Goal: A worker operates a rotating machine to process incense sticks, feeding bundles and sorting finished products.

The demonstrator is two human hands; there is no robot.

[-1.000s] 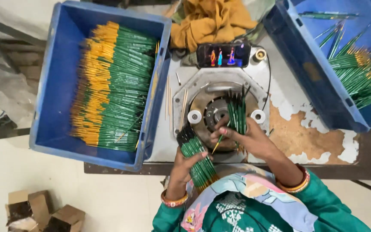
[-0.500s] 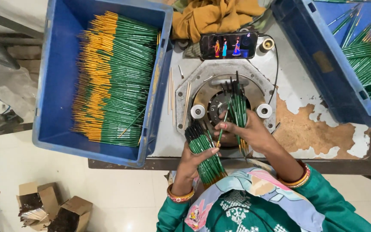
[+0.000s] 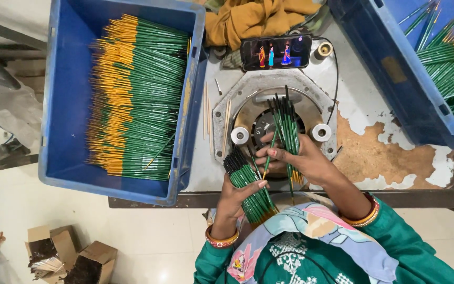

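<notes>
Left hand (image 3: 236, 195) grips a brush bundle (image 3: 249, 185), right hand (image 3: 301, 160) grips a brush fan (image 3: 288, 126); the machine centre (image 3: 262, 126) is hidden behind both.

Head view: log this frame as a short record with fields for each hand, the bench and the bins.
left hand: grip closed around a thick bundle of green brushes
right hand: grip holds a smaller fan of green brushes, upright over the machine
bench: round metal machine plate with two white rollers; phone propped behind it
left bin: blue, stacked with green and yellow brushes
right bin: blue, looser green brushes
floor: open cardboard boxes
</notes>
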